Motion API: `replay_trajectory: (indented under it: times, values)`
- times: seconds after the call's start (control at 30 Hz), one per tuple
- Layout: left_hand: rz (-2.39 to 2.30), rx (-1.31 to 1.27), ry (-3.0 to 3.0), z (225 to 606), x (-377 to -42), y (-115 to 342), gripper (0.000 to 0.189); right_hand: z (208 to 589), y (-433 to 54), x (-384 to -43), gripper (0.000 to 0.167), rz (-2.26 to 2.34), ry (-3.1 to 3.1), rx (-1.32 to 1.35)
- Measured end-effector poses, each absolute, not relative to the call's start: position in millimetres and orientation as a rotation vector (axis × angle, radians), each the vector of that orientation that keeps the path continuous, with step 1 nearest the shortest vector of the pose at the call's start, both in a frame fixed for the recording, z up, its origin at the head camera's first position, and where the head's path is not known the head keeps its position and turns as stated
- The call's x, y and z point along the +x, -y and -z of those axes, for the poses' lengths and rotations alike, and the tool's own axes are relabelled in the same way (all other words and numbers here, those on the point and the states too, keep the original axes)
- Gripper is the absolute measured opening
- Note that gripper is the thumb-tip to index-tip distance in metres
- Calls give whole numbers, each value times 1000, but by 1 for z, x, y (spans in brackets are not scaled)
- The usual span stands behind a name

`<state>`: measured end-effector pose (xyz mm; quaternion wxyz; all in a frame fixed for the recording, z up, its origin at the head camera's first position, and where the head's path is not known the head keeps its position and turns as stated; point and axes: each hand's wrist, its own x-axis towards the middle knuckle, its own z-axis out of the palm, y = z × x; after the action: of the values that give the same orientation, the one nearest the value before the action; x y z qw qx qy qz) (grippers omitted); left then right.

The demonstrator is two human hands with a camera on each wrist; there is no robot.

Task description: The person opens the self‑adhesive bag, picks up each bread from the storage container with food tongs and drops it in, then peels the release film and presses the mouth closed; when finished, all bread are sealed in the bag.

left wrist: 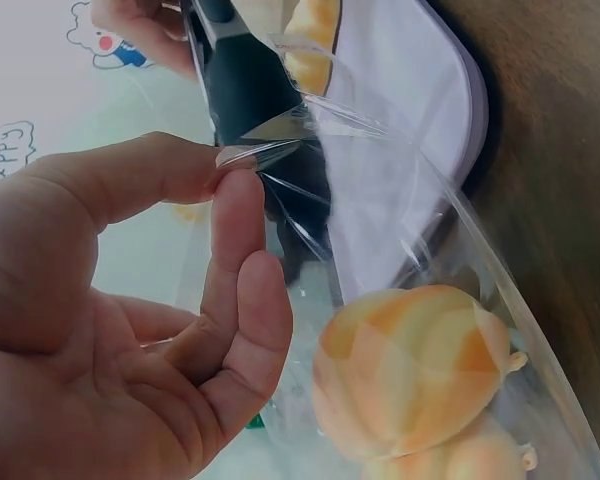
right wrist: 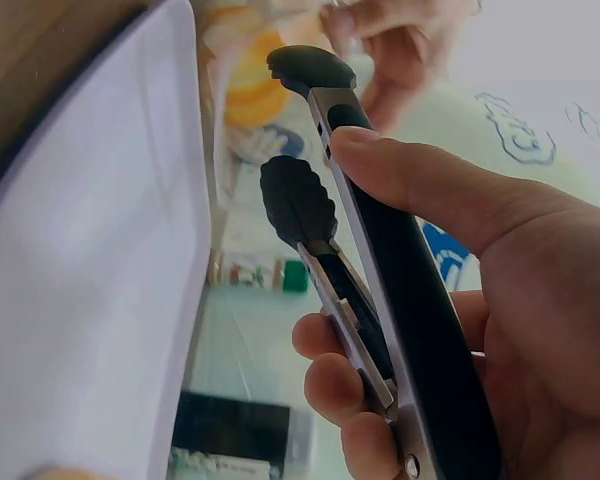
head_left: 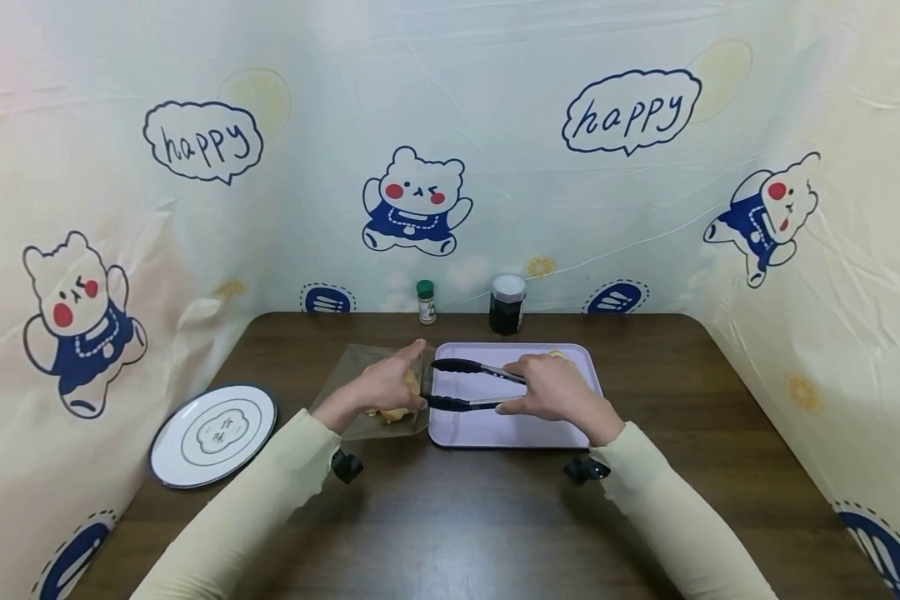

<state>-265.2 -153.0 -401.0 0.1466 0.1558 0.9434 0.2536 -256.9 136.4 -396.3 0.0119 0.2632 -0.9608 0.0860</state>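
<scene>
My left hand [head_left: 381, 385] pinches the edge of a clear plastic bag [head_left: 354, 360] between thumb and index finger. Inside the bag are striped, bread-like buns [left wrist: 405, 375], partly hidden by the hand in the head view. My right hand [head_left: 557, 388] grips black-tipped metal tongs [right wrist: 410, 310] over a pale purple tray [head_left: 487, 429]. The tongs' two heads are spread apart with nothing between them, and they point toward the bag's mouth. Another golden bun [left wrist: 312, 45] lies on the tray's far side, mostly hidden behind the right hand in the head view.
A white plate [head_left: 187, 450] with a dark rim lies on the left of the brown table [head_left: 450, 517]. At the back stand a small green-capped shaker bottle [head_left: 426, 303] and a dark jar [head_left: 507, 307] with a pale lid. A printed cloth hangs around the table.
</scene>
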Motion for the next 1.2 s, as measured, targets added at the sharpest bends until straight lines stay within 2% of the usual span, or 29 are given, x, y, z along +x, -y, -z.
replay_trajectory:
  times: [0.27,0.6,0.9,1.03,1.2]
  values:
    - [-706,436,-2730,401,-266,154,105,386,-174,-252,70,-310,3039,680]
    - [-696,421,-2724,399,-265,153,104,380,-222,-248,78,-301,3184,285]
    - [-700,427,-2726,399,-267,155,103,385,-251,-246,78,-315,3254,96]
    - [-718,424,-2717,399,-267,156,103,386,-257,-246,74,-319,3287,49]
    - [-720,444,-2716,401,-268,157,104,388,-258,-248,60,-305,3308,70]
